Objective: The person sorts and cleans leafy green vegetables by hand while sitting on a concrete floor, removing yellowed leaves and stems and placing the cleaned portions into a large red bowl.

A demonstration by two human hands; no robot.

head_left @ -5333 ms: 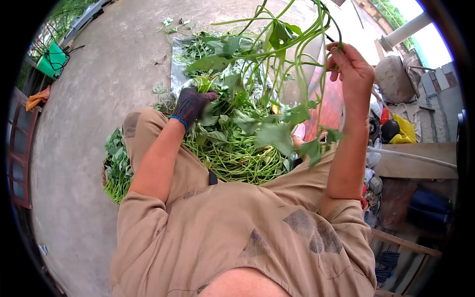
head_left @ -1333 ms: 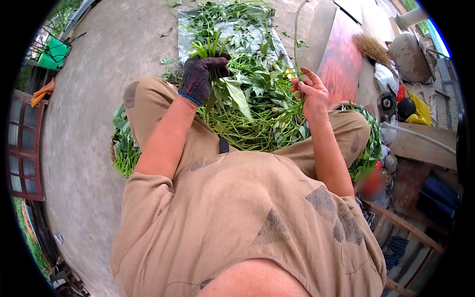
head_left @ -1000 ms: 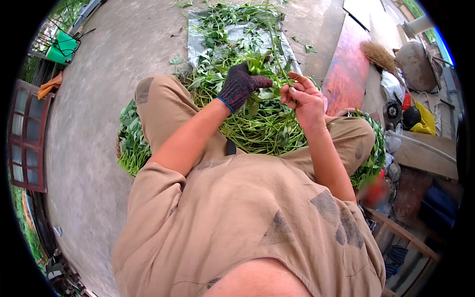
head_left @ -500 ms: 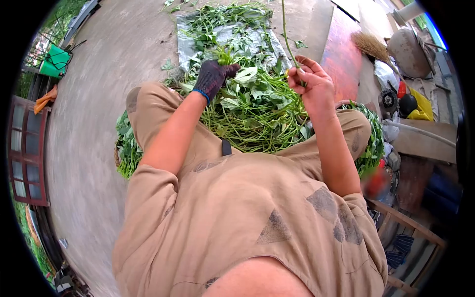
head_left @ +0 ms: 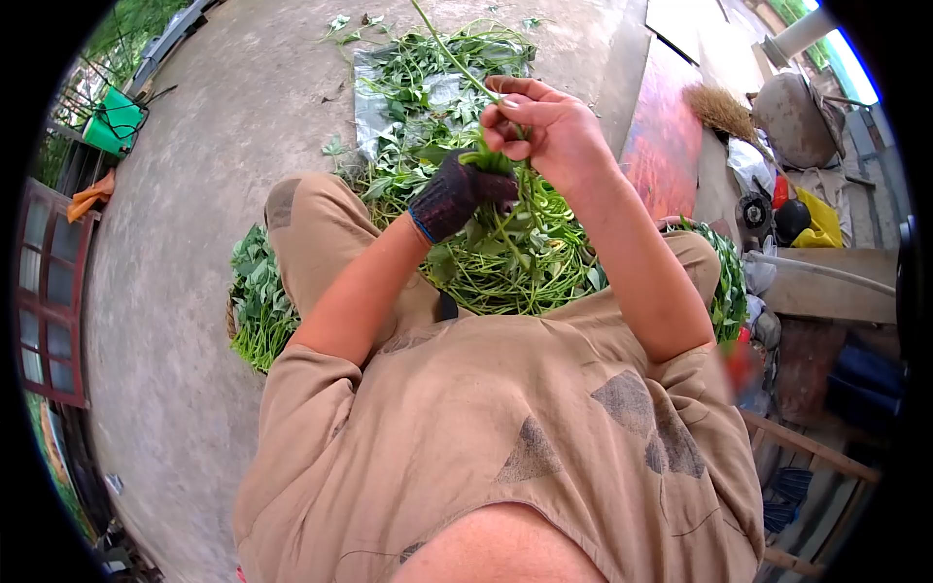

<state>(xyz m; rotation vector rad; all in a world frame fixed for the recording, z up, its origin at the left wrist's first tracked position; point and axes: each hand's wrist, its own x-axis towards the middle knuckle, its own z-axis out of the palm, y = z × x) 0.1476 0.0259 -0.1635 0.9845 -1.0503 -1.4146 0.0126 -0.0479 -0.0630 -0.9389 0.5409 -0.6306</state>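
My left hand (head_left: pixel 459 197), in a dark knitted glove with a blue cuff, is closed around a small bunch of green stems (head_left: pixel 489 160). Close beside it, my bare right hand (head_left: pixel 549 128) pinches a long green vine stem (head_left: pixel 449 51) between thumb and fingers. The stem's free end slants up and to the left. Under both hands lies a heap of leafy green vines (head_left: pixel 515 277), a tangle of thin stems between my knees. Behind the hands, more vines lie on a silvery plastic sheet (head_left: pixel 369 115).
Bundled greens stand outside my left knee (head_left: pixel 260 296) and my right knee (head_left: pixel 727 291). At the right are a reddish board (head_left: pixel 663 146), a straw broom (head_left: pixel 719 109) and a yellow bag (head_left: pixel 821 222). A green bucket (head_left: pixel 112 124) stands far left on the concrete floor (head_left: pixel 185 282).
My right hand has moved left and toward my left hand, and its stem now tilts left instead of standing nearly upright. My left hand has shifted slightly right and nearer my body.
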